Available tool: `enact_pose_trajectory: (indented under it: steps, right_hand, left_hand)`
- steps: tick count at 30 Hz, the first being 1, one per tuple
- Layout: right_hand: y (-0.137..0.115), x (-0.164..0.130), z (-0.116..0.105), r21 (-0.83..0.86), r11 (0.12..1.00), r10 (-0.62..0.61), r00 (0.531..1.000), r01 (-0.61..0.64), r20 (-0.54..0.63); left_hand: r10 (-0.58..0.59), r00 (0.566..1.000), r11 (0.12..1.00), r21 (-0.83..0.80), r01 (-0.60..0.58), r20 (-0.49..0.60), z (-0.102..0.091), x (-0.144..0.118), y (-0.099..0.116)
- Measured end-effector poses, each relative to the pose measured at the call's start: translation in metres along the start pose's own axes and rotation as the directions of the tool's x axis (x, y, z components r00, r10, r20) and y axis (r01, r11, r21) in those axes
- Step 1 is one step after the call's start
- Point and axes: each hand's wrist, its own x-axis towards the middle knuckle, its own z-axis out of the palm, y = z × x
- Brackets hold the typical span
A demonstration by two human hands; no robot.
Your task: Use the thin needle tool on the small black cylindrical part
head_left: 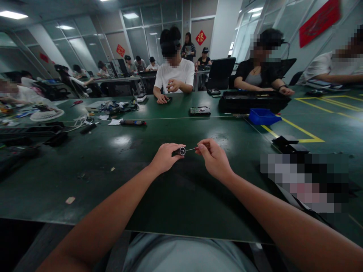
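The left hand (165,156) is closing its fingers around a small dark cylinder (179,151), whose pale round end is facing the right hand (213,158). The right hand is pinching a thin screwdriver (195,149), its tip pointing at the cylinder's end; whether it is touching cannot be told. Both hands are hovering over the green table (121,177), just beyond its near edge.

Beyond the cylinder, people are sitting along the far side. A black case (252,101) is lying far right of the cylinder, a blue tray (263,116) beside it, a hard drive (200,110) straight beyond. Bare green surface is lying all around the cylinder.
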Motion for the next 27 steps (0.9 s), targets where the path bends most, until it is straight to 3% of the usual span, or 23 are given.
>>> enact_pose_trajectory:
  steps: [6, 15, 27]
  right_hand:
    - [-0.0050, -0.0002, -0.0032, -0.007, 1.000, -0.022, 0.995, 0.022, -0.102]
    - [-0.0087, -0.0021, -0.0054, -0.040, 0.998, -0.038, 0.999, 0.038, -0.013]
    - [-0.0077, 0.0010, -0.0068, -0.151, 0.988, -0.020, 0.997, 0.009, -0.072]
  left_hand:
    - [-0.040, 0.999, 0.999, 0.005, 0.040, 0.031, 0.0004, 0.0007, 0.0001]
    - [-0.033, 0.998, 0.999, 0.008, 0.033, 0.061, 0.0012, -0.0002, -0.0021]
    - [-0.039, 0.995, 0.999, 0.029, 0.037, 0.088, 0.0002, -0.0015, -0.0006]
